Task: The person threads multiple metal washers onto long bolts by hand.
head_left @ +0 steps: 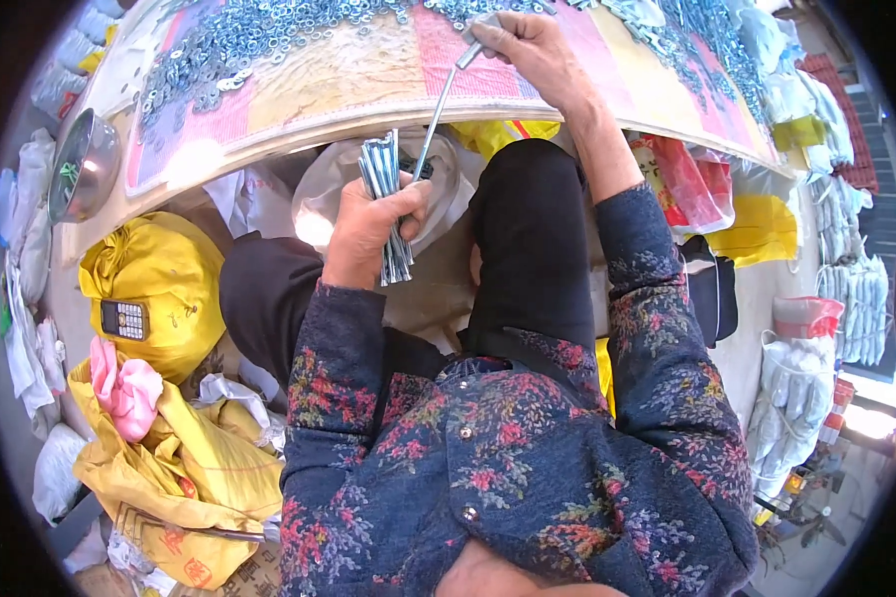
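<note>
My left hand (366,227) is wrapped round a bundle of silvery metal rods (379,164), held upright above my lap. A longer thin metal rod (436,119) slants from beside that bundle up to my right hand (530,52). There, over the table, the fingers pinch a grey metal piece (476,46) at the rod's upper end. A small dark piece (425,170) shows by my left thumb, at the lower end of the slanting rod; I cannot make out its kind. Loose metal washers (231,75) lie in a wide heap on the table in front.
A cloth-covered table (353,85) curves across the front, with more small metal parts (702,50) at right. On the left stand a metal bowl (92,164) and a yellow sack (174,279) bearing a keypad phone (125,319). A white sack (319,194) sits below the table edge; packed clear bags (794,398) stand right.
</note>
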### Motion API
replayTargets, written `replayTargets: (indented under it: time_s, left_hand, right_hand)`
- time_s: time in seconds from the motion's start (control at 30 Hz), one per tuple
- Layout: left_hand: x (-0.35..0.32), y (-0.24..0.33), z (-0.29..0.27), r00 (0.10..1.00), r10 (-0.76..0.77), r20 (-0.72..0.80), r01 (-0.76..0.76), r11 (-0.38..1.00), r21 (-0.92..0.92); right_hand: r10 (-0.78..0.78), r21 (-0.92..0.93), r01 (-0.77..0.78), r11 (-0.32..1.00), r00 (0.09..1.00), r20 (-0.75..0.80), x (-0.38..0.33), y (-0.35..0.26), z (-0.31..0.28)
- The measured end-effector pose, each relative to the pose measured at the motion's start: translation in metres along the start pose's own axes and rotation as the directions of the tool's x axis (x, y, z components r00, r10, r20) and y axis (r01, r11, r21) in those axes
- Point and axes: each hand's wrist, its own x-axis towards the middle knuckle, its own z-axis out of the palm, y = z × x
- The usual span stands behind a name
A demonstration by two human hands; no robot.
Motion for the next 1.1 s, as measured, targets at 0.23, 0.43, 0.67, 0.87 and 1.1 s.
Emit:
replayTargets:
  time_s: [0.23,0.43,0.67,0.87,1.1]
  left_hand:
    - [-0.008,-0.002,-0.001,1.0,0.0,0.019,-0.001,1.0,0.014]
    - [-0.012,0.003,-0.002,0.999,-0.007,-0.041,0.009,0.999,0.047]
    - [-0.016,0.006,-0.004,0.997,-0.02,-0.077,0.016,0.999,-0.04]
    - [-0.01,-0.007,0.001,0.995,-0.063,0.083,0.061,0.998,0.02]
    - [0.002,-0.009,0.007,0.996,-0.081,0.039,0.088,0.969,-0.23]
  right_hand:
    - [-0.259,-0.299,0.231,0.926,0.964,-0.059,-0.002,-0.018,0.011]
    - [-0.085,-0.063,0.109,0.992,0.949,0.305,0.008,-0.026,0.033]
    - [0.316,0.52,-0.651,0.553,0.741,0.592,-0.078,-0.07,0.076]
    - [0.063,0.483,-0.411,0.774,0.808,0.586,-0.088,-0.02,0.044]
    - [-0.02,-0.412,-0.104,0.905,0.958,-0.285,-0.001,0.032,0.007]
